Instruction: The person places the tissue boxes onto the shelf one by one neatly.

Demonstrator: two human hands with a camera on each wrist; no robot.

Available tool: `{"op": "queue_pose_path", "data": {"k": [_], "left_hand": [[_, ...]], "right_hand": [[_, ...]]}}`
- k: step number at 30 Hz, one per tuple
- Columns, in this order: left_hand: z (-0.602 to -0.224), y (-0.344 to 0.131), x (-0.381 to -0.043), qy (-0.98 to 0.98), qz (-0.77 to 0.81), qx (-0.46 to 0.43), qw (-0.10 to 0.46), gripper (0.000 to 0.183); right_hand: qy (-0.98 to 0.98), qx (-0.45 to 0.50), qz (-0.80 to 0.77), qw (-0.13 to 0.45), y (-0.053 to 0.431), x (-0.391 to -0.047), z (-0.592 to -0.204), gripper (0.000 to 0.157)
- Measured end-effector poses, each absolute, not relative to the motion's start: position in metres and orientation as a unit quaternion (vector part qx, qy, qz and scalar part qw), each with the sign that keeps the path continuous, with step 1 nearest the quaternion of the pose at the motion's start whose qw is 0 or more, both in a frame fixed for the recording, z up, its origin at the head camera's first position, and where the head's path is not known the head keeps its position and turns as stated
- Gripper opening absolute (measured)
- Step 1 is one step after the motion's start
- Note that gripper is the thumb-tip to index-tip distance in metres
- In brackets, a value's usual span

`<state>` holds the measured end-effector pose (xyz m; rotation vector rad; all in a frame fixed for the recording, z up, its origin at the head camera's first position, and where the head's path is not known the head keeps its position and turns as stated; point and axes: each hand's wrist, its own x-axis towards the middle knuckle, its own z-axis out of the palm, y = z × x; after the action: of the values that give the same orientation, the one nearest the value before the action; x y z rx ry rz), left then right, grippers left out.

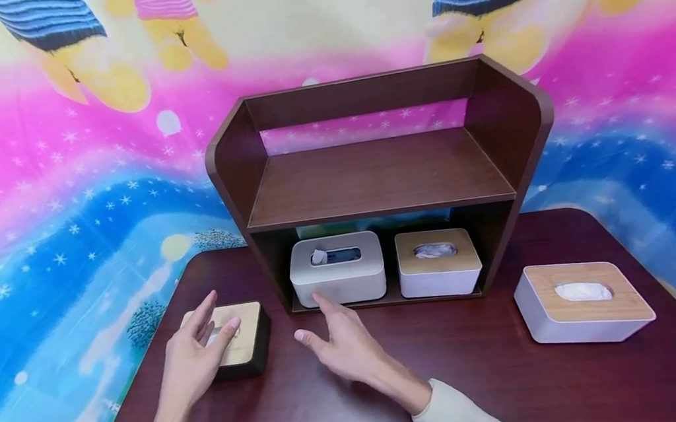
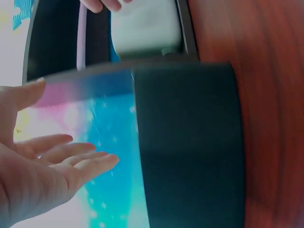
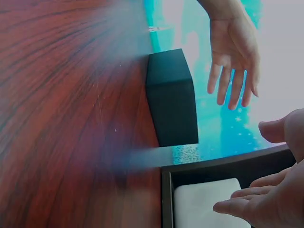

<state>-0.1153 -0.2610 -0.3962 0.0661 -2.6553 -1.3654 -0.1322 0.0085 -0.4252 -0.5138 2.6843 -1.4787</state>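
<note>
My left hand hovers over a black tissue box with a pale wooden top, thumb and fingers apart. In the left wrist view, that hand holds nothing, and the dark side of the box fills the middle. My right hand reaches toward a light grey tissue box on the shelf's lower level. Its index fingertip overlaps the box's lower front edge; whether it touches, I cannot tell. In the right wrist view, the right hand has its fingers extended, near the pale box.
A dark brown two-level shelf stands at the back of the reddish-brown table. Beside the grey box sits a white tissue box with a wooden top. Another wood-topped white tissue box lies right of the shelf.
</note>
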Motion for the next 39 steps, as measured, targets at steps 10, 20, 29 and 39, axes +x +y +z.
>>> {"op": "queue_pose_path", "data": {"k": [10,20,29,39], "left_hand": [[-0.41,-0.312,-0.108,-0.931,-0.356,0.056,0.061,0.084],[-0.424,-0.338,-0.112,-0.932,-0.353,0.077,0.012,0.093],[-0.43,-0.347,-0.114,-0.928,-0.348,0.119,-0.064,0.105],[-0.434,-0.344,-0.113,-0.917,-0.351,0.143,-0.122,0.11]], "right_hand": [[0.862,-0.17,-0.474,0.056,-0.02,-0.135,-0.436,0.084],[0.866,-0.171,-0.459,0.102,-0.049,-0.138,-0.449,0.096],[0.872,-0.196,-0.435,0.109,-0.068,-0.138,-0.459,0.1],[0.874,-0.211,-0.428,0.093,-0.076,-0.14,-0.465,0.099]]}}
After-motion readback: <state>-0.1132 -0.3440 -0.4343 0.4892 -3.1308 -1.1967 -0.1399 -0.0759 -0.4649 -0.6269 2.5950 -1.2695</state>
